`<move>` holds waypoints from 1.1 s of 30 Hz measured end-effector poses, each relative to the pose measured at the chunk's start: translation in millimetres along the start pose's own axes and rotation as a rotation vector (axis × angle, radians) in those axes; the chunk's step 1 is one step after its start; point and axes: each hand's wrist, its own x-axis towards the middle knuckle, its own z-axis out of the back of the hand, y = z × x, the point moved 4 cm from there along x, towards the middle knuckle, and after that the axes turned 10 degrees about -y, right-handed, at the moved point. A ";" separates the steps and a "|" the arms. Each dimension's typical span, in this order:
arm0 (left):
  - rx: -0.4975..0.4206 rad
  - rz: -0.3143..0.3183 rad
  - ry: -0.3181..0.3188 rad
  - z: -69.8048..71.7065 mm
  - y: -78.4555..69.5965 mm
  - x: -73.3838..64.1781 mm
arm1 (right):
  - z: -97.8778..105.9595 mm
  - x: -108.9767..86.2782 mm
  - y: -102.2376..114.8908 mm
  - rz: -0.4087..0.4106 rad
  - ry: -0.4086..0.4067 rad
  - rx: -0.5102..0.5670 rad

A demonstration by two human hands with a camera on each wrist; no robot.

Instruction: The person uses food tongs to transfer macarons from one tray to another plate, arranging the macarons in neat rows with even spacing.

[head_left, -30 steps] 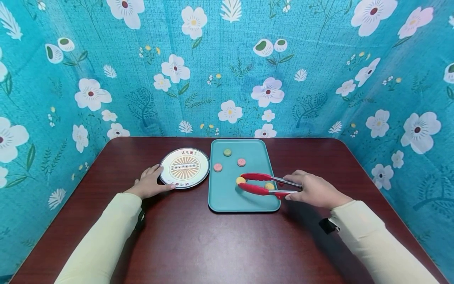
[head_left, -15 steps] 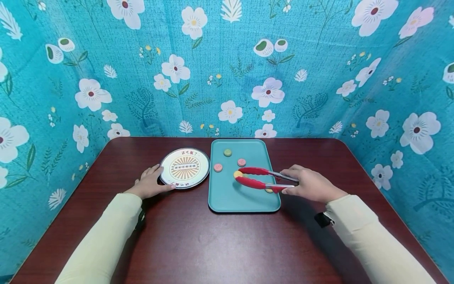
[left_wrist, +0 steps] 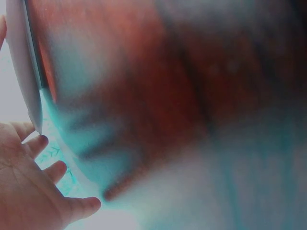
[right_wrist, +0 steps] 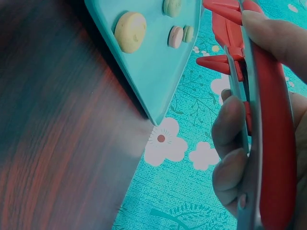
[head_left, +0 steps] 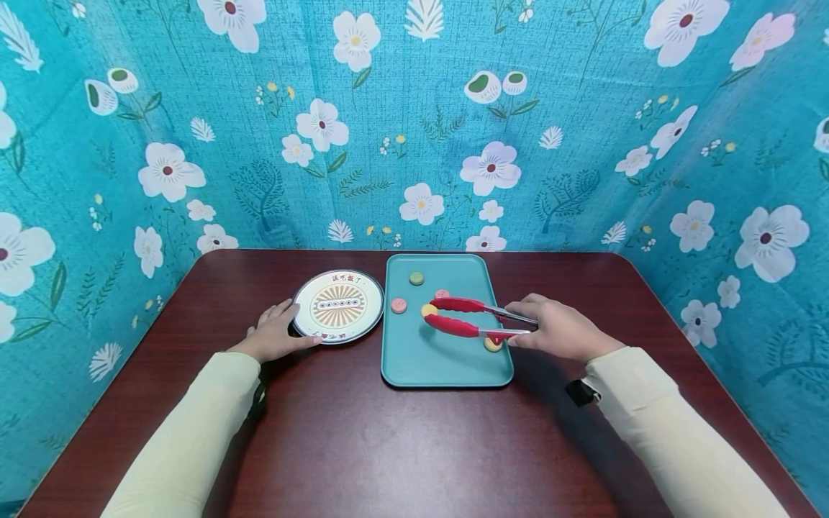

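Observation:
My right hand (head_left: 562, 329) grips a pair of red and silver tongs (head_left: 453, 326), thumb on one arm and fingers curled round the other in the right wrist view. Between the red tips sits a yellow macaron (head_left: 428, 311), over the middle of the teal tray (head_left: 440, 367). On the tray lie a green macaron (head_left: 417, 278), two pink macarons (head_left: 399, 306), one of them partly behind the tongs, and another yellow macaron (head_left: 493, 344) near the right rim. My left hand (head_left: 275, 334) rests at the left rim of a white patterned plate (head_left: 358, 327), fingers spread, thumb on its near edge.
The plate stands left of the tray, their rims close together. Both are on a dark wooden table (head_left: 388, 453). Behind and beside it hangs a teal flowered cloth (head_left: 388, 180).
My right hand has moved the tongs and the yellow macaron a little left and away from me, across the tray. The left hand and plate stay put.

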 end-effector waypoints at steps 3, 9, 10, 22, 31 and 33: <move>0.002 0.003 0.002 -0.6 0.6 0.5 | -0.3 3.1 0.8 -0.006 -0.003 0.003; 0.000 0.009 -0.002 -0.1 2.0 0.3 | -1.1 8.9 2.8 -0.019 -0.002 0.008; 0.001 0.009 -0.002 0.0 1.9 0.3 | -1.4 9.9 3.1 -0.015 -0.002 0.007; 0.000 0.004 -0.001 1.9 -0.8 -0.2 | -4.1 25.8 10.9 0.004 -0.020 -0.029; 0.000 0.003 0.003 1.7 -1.0 -0.3 | -6.8 36.5 17.4 0.010 -0.016 -0.051; -0.002 0.004 0.003 1.5 -0.9 -0.3 | -7.2 37.8 18.6 0.011 -0.018 -0.053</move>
